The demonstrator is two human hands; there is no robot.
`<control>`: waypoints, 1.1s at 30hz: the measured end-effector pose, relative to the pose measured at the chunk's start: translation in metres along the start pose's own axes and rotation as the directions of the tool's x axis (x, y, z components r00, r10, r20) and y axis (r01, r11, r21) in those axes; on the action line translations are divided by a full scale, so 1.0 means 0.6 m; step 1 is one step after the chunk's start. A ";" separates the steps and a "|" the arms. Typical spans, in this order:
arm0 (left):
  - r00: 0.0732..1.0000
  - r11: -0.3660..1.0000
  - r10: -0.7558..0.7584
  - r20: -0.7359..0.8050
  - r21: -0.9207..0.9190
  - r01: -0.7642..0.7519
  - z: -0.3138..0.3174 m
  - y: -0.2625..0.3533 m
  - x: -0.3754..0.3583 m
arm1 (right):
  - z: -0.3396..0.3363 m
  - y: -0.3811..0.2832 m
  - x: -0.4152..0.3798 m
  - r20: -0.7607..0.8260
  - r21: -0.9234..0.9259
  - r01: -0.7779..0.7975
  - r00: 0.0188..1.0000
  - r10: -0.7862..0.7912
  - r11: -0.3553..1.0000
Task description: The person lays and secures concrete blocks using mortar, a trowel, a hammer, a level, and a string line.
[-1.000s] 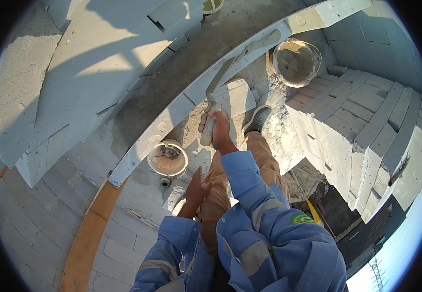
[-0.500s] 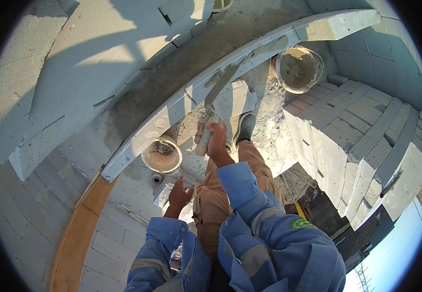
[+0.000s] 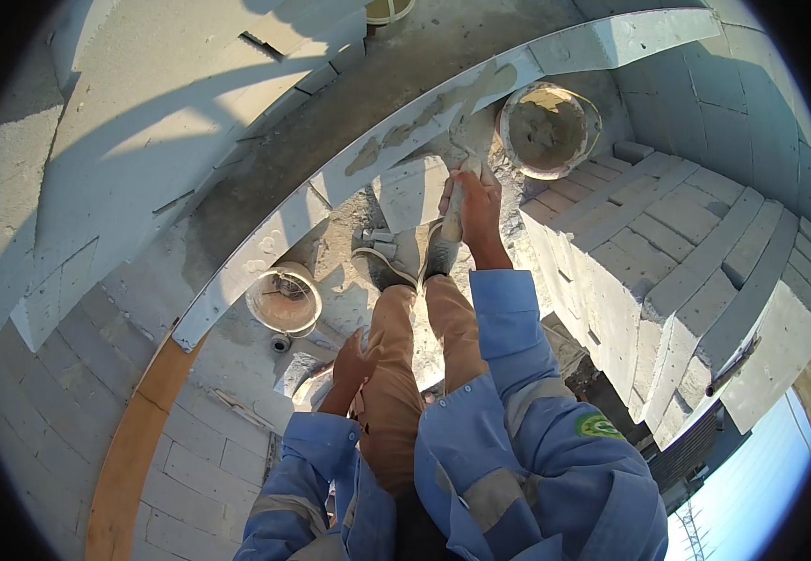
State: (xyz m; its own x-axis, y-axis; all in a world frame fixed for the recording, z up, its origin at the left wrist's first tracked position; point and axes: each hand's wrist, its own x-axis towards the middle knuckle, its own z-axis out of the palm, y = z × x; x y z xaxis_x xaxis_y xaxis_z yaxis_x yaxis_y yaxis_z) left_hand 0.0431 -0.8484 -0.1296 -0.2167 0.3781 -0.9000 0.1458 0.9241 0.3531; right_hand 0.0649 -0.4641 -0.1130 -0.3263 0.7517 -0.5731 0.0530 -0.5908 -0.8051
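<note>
Grey wet mortar (image 3: 443, 105) is smeared in patches along the top of a long block wall (image 3: 330, 192) that runs from near left to far right. The right hand (image 3: 476, 208) has a tight grip on the handle of a trowel (image 3: 456, 208), and the tool's far end reaches up to the mortar on the wall. Just to the right, past the wall, sits a round bucket (image 3: 549, 129) with mortar inside. The left hand (image 3: 354, 360) hangs loose and open beside the tan trouser leg, holding nothing. Two dusty shoes (image 3: 405, 260) stand on the crumbly floor, close to the wall. A smaller bucket (image 3: 284, 299) rests on the near left, right by the wall. Stacked pale blocks (image 3: 676, 252) rise on the right side.
</note>
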 end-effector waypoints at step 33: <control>0.980 0.984 0.009 -0.200 -0.174 -0.045 0.079 0.187 0.017 | -0.235 -0.190 0.114 0.337 -0.938 0.306 0.915 -0.222 -0.164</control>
State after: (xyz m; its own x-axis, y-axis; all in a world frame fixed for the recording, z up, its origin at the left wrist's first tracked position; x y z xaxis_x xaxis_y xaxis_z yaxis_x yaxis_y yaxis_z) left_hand 0.1032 -0.7435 -0.1112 -0.4040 0.3900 -0.8274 -0.0147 0.9017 0.4322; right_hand 0.1697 -0.3039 -0.0818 -0.6284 0.7202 -0.2940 0.7767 0.6016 -0.1865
